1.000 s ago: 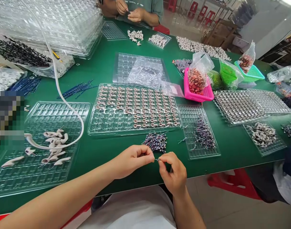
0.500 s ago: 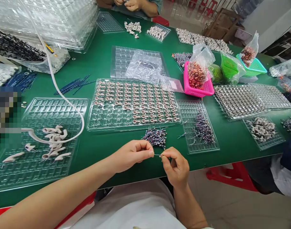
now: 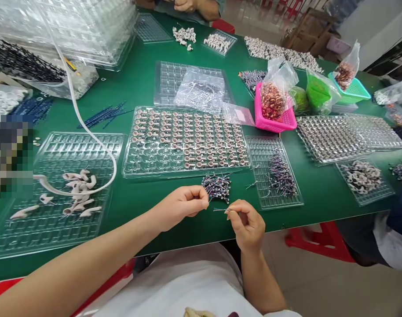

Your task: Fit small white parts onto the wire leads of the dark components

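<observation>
My right hand (image 3: 249,222) pinches a small component (image 3: 220,210) whose thin wire leads point left. Just left of it, my left hand (image 3: 184,204) has its thumb and fingertips pressed together; whatever may be between them is too small to make out. The two hands are apart. Behind them lies a pile of small wired parts (image 3: 217,186) on the green table (image 3: 188,235). Farther back, a large clear tray (image 3: 144,165) holds rows of pale round pieces with stems. A narrower tray (image 3: 262,189) on the right bears a dark heap of wired parts (image 3: 282,176).
A tray (image 3: 56,229) with white curved pieces stands at the left, a white cable (image 3: 85,127) looping over it. A pink basket (image 3: 275,125) holds a bag of copper-coloured parts. Stacked clear trays (image 3: 89,31) rise at the back left. Another person's hands (image 3: 186,4) are across the table.
My hands have moved apart, the left slightly up and left, the right slightly to the right. The wire leads that reached my left fingertips now end free. The view has shifted a little.
</observation>
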`<state>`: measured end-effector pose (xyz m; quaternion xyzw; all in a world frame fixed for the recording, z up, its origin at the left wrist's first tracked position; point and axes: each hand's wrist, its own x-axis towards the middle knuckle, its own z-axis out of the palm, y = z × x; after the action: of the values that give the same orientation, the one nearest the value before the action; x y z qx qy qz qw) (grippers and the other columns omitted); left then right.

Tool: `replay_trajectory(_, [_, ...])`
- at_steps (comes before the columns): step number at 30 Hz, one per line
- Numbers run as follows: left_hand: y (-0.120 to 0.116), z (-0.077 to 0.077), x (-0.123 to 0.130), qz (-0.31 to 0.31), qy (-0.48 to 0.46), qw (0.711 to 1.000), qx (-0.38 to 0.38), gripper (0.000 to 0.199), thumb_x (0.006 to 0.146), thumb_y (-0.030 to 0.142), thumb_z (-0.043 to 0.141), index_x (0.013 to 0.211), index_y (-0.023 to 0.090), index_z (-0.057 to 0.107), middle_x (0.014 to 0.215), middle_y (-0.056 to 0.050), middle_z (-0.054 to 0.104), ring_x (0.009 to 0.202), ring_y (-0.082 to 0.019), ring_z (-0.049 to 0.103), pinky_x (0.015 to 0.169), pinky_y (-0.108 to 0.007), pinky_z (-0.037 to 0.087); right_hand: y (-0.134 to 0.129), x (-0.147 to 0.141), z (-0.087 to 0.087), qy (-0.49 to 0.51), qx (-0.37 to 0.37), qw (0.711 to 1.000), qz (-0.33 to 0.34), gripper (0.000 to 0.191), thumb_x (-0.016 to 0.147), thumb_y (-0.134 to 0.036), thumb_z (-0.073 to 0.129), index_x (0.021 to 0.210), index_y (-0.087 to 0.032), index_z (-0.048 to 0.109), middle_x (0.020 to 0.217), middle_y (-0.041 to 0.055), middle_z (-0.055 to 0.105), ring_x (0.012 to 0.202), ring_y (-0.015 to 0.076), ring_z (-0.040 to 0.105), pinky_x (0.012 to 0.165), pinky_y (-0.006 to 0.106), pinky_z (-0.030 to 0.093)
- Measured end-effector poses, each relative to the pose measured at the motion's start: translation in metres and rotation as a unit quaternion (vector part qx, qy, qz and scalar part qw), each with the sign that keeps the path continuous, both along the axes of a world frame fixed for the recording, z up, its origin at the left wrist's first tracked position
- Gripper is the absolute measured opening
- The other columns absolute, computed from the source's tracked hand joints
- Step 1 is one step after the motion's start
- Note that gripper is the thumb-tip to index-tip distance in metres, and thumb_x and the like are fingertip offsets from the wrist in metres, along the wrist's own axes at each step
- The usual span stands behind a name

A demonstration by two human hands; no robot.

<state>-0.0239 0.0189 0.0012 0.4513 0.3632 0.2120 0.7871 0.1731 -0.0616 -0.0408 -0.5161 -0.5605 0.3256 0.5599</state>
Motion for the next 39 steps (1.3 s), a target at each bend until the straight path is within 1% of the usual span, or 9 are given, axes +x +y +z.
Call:
replay_trajectory(4, [0.005, 0.008, -0.007, 0.053, -0.013, 0.998, -0.022, 0.029, 0.081, 0.04, 0.067, 0.073, 0.016, 0.053, 0.061, 0.006, 0.036, 0.053, -0.007, 0.026, 0.05, -0.024, 0.019, 0.0, 0.0, -0.001, 0.018, -0.007, 1.0, -0.011, 0.006, 0.089, -0.019, 0.06, 0.086, -0.022, 0.065, 0.076, 0.0014, 0.064, 0.068, 0.0145, 0.06, 0.059, 0.028, 0.05])
replay_trajectory(9, [0.007, 0.015, -0.012, 0.106, -0.054, 0.99, -0.081, 0.028, 0.08, 0.028, 0.068, 0.104, 0.014, 0.064, 0.088, -0.004, 0.055, 0.07, -0.012, 0.049, 0.064, -0.027, 0.04, 0.0, -0.001, -0.002, 0.007, -0.024, 0.999, -0.026, 0.005, 0.089, -0.02, 0.061, 0.086, -0.021, 0.065, 0.077, 0.0018, 0.064, 0.068, 0.0141, 0.06, 0.059, 0.028, 0.049])
replay_trajectory(16, [0.0, 0.005, -0.005, 0.054, -0.014, 0.997, -0.056, 0.024, 0.085, 0.034, 0.067, 0.098, 0.013, 0.067, 0.086, -0.005, 0.066, 0.072, -0.014, 0.058, 0.072, -0.029, 0.046, -0.002, 0.0, -0.007, -0.004, -0.031, 0.998, -0.055, 0.004, 0.089, -0.02, 0.061, 0.089, -0.021, 0.064, 0.079, 0.0017, 0.065, 0.067, 0.0132, 0.06, 0.057, 0.026, 0.049])
replay_trajectory(22, [-0.001, 0.0, -0.001, 0.069, 0.03, 0.996, 0.045, 0.019, 0.088, 0.032, 0.065, 0.097, 0.017, 0.07, 0.1, -0.007, 0.071, 0.088, -0.018, 0.063, 0.077, -0.029, 0.05, -0.002, -0.002, -0.006, -0.01, -0.031, 0.997, -0.071, 0.004, 0.089, -0.021, 0.061, 0.089, -0.021, 0.065, 0.078, 0.0013, 0.065, 0.066, 0.0131, 0.06, 0.057, 0.026, 0.049])
replay_trajectory(26, [-0.001, -0.001, -0.002, 0.072, 0.026, 0.997, 0.033, 0.027, 0.086, 0.032, 0.068, 0.109, 0.017, 0.068, 0.109, -0.009, 0.072, 0.097, -0.021, 0.066, 0.087, -0.034, 0.052, -0.001, -0.002, -0.005, -0.026, -0.024, 0.997, -0.062, 0.004, 0.088, -0.02, 0.061, 0.087, -0.021, 0.065, 0.077, 0.0017, 0.065, 0.069, 0.0139, 0.06, 0.058, 0.026, 0.049])
replay_trajectory(29, [-0.002, 0.001, -0.002, 0.054, 0.022, 0.998, 0.02, 0.031, 0.087, 0.033, 0.068, 0.114, 0.018, 0.069, 0.12, -0.01, 0.069, 0.111, -0.024, 0.063, 0.095, -0.037, 0.052, -0.002, -0.002, -0.004, -0.041, -0.02, 0.997, -0.06, 0.004, 0.089, -0.02, 0.06, 0.087, -0.021, 0.064, 0.078, 0.0021, 0.065, 0.069, 0.0143, 0.06, 0.059, 0.026, 0.05])
replay_trajectory(32, [-0.004, 0.003, 0.0, 0.041, 0.027, 0.998, 0.044, 0.022, 0.088, 0.033, 0.066, 0.101, 0.018, 0.074, 0.133, -0.01, 0.062, 0.127, -0.028, 0.053, 0.095, -0.035, 0.052, -0.002, -0.003, -0.004, -0.05, -0.012, 0.997, -0.056, 0.005, 0.089, -0.02, 0.059, 0.086, -0.022, 0.063, 0.077, 0.0019, 0.064, 0.07, 0.0147, 0.06, 0.06, 0.027, 0.05])
replay_trajectory(34, [-0.004, 0.004, 0.001, 0.042, 0.03, 0.997, 0.053, 0.02, 0.088, 0.033, 0.066, 0.098, 0.018, 0.074, 0.13, -0.01, 0.064, 0.127, -0.027, 0.053, 0.096, -0.035, 0.052, -0.003, -0.003, -0.003, -0.051, -0.009, 0.997, -0.052, 0.004, 0.088, -0.019, 0.06, 0.087, -0.022, 0.063, 0.077, 0.0015, 0.064, 0.071, 0.0149, 0.061, 0.06, 0.027, 0.05])
replay_trajectory(39, [-0.005, 0.001, 0.002, 0.065, 0.033, 0.997, 0.038, 0.022, 0.087, 0.035, 0.069, 0.099, 0.017, 0.068, 0.097, -0.005, 0.073, 0.095, -0.02, 0.068, 0.094, -0.036, 0.051, -0.003, -0.003, -0.002, -0.061, -0.014, 0.997, -0.046, 0.004, 0.088, -0.019, 0.06, 0.087, -0.022, 0.063, 0.076, 0.0016, 0.064, 0.07, 0.0151, 0.061, 0.059, 0.027, 0.05])
